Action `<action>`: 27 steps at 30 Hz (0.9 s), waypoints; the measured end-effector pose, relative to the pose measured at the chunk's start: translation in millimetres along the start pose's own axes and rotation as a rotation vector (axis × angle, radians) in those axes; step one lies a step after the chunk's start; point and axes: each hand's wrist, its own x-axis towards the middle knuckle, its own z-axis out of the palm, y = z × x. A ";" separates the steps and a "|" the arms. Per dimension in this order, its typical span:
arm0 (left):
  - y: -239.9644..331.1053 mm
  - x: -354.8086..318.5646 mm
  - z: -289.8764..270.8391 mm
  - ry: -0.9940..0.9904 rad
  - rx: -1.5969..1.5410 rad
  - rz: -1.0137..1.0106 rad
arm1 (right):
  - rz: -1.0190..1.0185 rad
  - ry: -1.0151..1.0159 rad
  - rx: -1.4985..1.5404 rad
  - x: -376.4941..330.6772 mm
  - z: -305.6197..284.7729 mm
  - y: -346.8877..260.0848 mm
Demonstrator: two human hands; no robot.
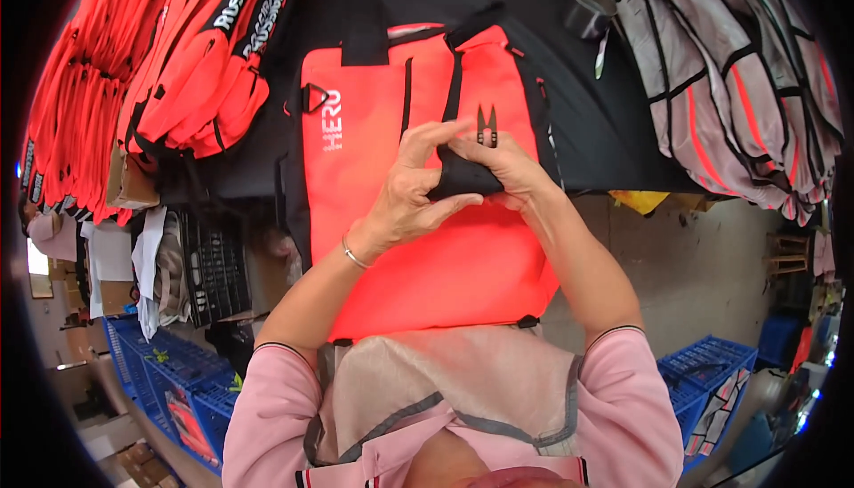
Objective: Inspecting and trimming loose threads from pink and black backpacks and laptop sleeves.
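A bright coral-red bag (pixel 374 266) with black side panels lies in front of me, its lower end near my lap. Over its middle, my left hand (pixel 411 187) curls round a black fabric piece of the bag's strap (pixel 463 175), thumb and forefinger at its edges. From the other side, my right hand (pixel 514 168) grips the same black piece. Small dark thread snips (pixel 487 128) are also in my right hand, their two pointed blades sticking up and slightly apart. Part of the strap is hidden by my fingers.
A black cloth (pixel 587 141) covers the table. Stacked red bags (pixel 191 70) stand at the far left, grey bags with red trim (pixel 712 70) at the far right. Beside those is a dark metal cup (pixel 592 12). Blue crates (pixel 169 381) stand below on the left, another blue crate (pixel 707 368) on the right.
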 end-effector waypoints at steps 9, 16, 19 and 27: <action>-11.1 -33.3 18.7 0.096 -0.017 -0.012 | -0.354 0.264 -0.654 -19.9 -2.2 19.2; -14.8 -43.1 31.9 0.174 -0.343 -0.336 | -0.207 0.414 -0.599 -90.5 -2.9 -0.4; -12.6 -41.0 31.8 0.139 -0.384 -0.360 | -0.223 0.415 -0.797 -98.7 -0.5 4.7; -14.9 -39.3 36.4 0.100 -0.296 -0.252 | -0.273 0.344 -0.860 -88.2 -3.2 7.8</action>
